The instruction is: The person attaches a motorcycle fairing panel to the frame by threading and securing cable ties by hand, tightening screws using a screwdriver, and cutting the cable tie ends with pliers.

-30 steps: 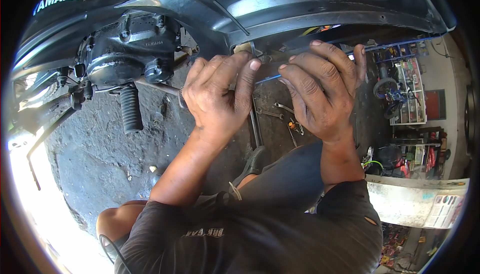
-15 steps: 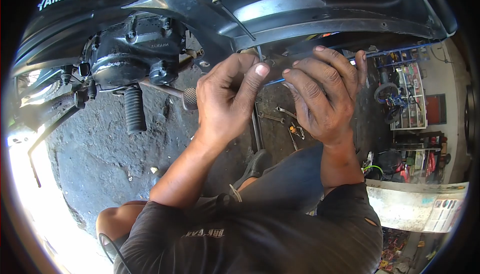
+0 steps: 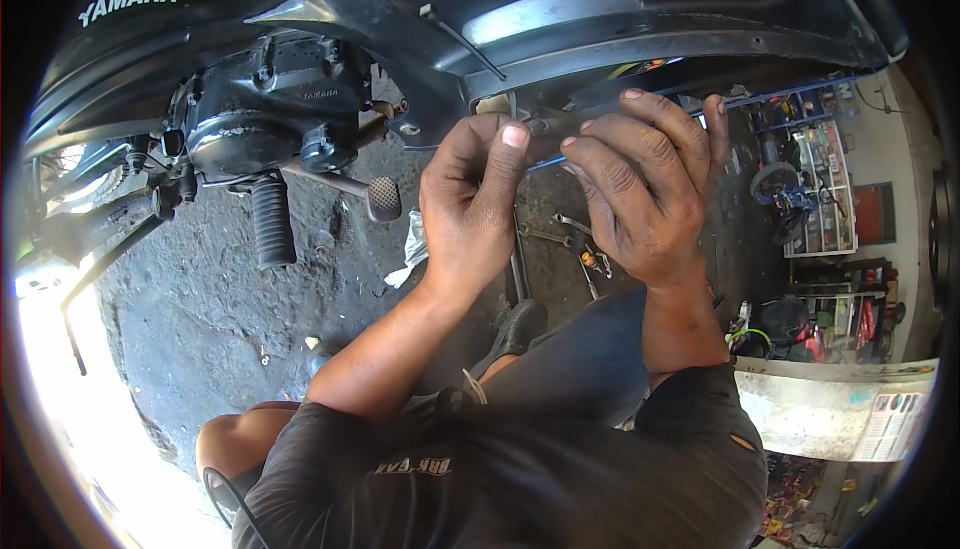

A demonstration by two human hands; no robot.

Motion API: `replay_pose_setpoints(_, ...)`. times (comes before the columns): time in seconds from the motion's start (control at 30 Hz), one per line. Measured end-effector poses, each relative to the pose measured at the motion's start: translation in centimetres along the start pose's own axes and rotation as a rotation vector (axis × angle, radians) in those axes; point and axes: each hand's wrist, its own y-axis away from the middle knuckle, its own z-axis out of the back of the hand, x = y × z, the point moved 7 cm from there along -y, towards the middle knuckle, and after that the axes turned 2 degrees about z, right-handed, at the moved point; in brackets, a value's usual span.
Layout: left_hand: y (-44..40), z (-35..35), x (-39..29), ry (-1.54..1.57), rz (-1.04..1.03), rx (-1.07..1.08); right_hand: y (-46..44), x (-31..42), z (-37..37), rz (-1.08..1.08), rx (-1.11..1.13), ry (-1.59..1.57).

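A black cable tie [image 3: 466, 45] passes through the lower edge of a dark motorcycle body panel [image 3: 700, 44], its square head standing out at upper left. Its tail emerges below the panel, and my left hand [image 3: 470, 204] is closed on it in a pinch between thumb and forefinger. Just to the right, my right hand [image 3: 650, 189] is raised, its fingers loosely curled and apart, with nothing visible in them. Part of its thumb is hidden behind the fingers.
An engine cover [image 3: 275, 109], a rubber footpeg [image 3: 272, 221] and a pedal [image 3: 384, 199] stand at left. Wrenches [image 3: 548, 237] and a screwdriver [image 3: 588, 271] lie on the dark floor [image 3: 210, 319]. Shelves [image 3: 825, 194] stand at far right.
My left hand has shifted slightly right, still pinching the tie's tail. A pale scrap on the floor has come into view beside my wrist. My right hand is almost unmoved.
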Motion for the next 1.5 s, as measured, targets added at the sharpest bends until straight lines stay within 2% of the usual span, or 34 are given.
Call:
replay_pose_setpoints(0.27,-0.1,0.1,-0.3,-0.071,-0.029,-0.015,0.1,-0.2,0.1,-0.009,-0.005,-0.019)
replay_pose_setpoints(0.43,-0.4,0.3,0.3,0.042,0.094,-0.045,0.2,-0.1,0.1,-0.008,0.028,-0.037)
replay_pose_setpoints(0.57,-0.4,0.1,0.2,0.015,0.053,-0.061,0.2,-0.1,0.0,-0.014,0.029,-0.042)
replay_pose_setpoints(1.13,-0.4,-0.2,0.7,0.127,0.144,-0.105,0.1,-0.1,0.0,-0.018,0.020,-0.056)
replay_pose_setpoints(1.5,-0.3,-0.3,0.6,0.048,0.072,-0.106,0.0,0.1,0.2,-0.024,0.008,-0.064)
